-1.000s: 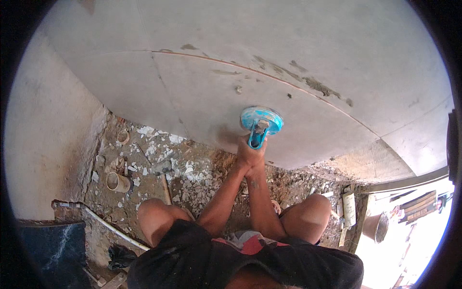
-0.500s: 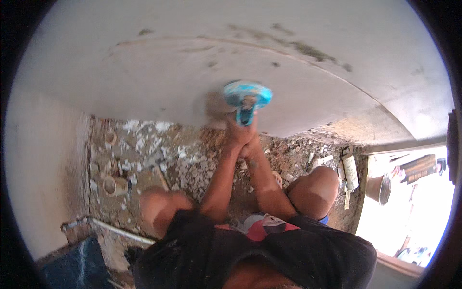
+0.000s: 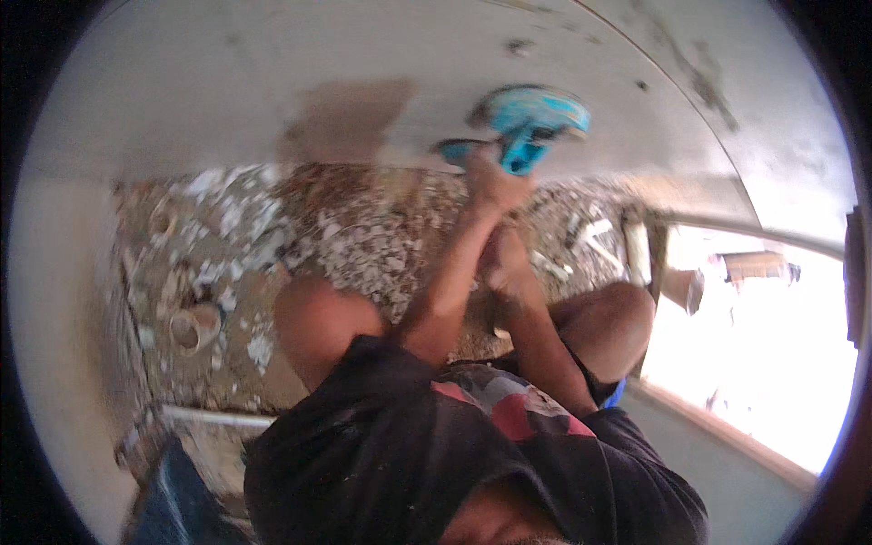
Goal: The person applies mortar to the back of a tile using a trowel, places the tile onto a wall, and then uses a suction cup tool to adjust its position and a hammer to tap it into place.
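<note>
A turquoise hand tool with a rounded plate and a thick handle (image 3: 531, 123) is against the pale wall (image 3: 272, 100). My left hand (image 3: 497, 184) is closed round its handle. A dark, flat teal part juts out to the left beside my fingers; I cannot make out how it joins the tool. My right hand (image 3: 505, 259) is lower, close to my left wrist and apart from the tool; motion blur hides its fingers.
Broken white rubble (image 3: 359, 250) covers the ground at the wall's foot. Left of my knee stands a pale pot-like container (image 3: 194, 328), with a pipe (image 3: 218, 416) nearer me. A bright opening with a bucket (image 3: 683, 289) lies to the right.
The tool and my left hand have moved up and to the right in the picture. My right hand, earlier up beside my left, is now lower and apart from it. The view has shifted.
</note>
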{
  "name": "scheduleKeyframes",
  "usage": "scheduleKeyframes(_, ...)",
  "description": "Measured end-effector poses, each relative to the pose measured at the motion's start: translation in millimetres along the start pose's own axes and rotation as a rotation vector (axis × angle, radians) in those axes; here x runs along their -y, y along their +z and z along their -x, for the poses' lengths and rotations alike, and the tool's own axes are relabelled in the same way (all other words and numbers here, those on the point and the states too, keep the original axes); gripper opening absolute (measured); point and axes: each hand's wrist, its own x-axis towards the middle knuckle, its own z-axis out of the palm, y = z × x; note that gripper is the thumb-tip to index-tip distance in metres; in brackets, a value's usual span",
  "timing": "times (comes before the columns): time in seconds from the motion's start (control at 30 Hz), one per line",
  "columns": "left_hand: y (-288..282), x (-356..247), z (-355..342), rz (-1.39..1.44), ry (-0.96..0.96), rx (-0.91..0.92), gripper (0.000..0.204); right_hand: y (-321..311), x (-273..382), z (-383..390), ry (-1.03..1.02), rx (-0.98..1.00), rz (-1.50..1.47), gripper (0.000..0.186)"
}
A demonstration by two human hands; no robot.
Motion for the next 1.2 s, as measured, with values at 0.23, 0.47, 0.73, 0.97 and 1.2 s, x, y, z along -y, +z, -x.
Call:
scheduleKeyframes(0.23, -15.0, 9.8, -23.2, 0.035, 0.104, -0.145, 0.019, 44.6, 101.4, 213.8, -0.574, 0.236, 1.063, 0.027)
scheduleKeyframes(0.47, -10.4, 24.0, -22.4, -0.037, -0.044, 0.002, 0.028, -31.1, 180.2, 174.2, -0.112, 0.116, 1.058, 0.028)
scheduleKeyframes(0.73, -7.3, 8.8, -0.4, -0.297, -0.111, -0.356, 0.034, 45.5, -12.7, -75.4, -0.085, 0.751, 2.128, 0.043)
scheduleKeyframes(0.97, -35.6, -0.6, -4.3, 0.018, -0.061, -0.193, 0.020, 153.3, -259.7, -65.3, -0.466, 1.113, 1.516, 0.057)
scheduleKeyframes(1.2, -29.9, 1.6, -6.5, 0.005, -0.120, -0.023, 0.022, 180.4, -305.2, -79.6, -0.447, 1.110, 1.558, 0.060)
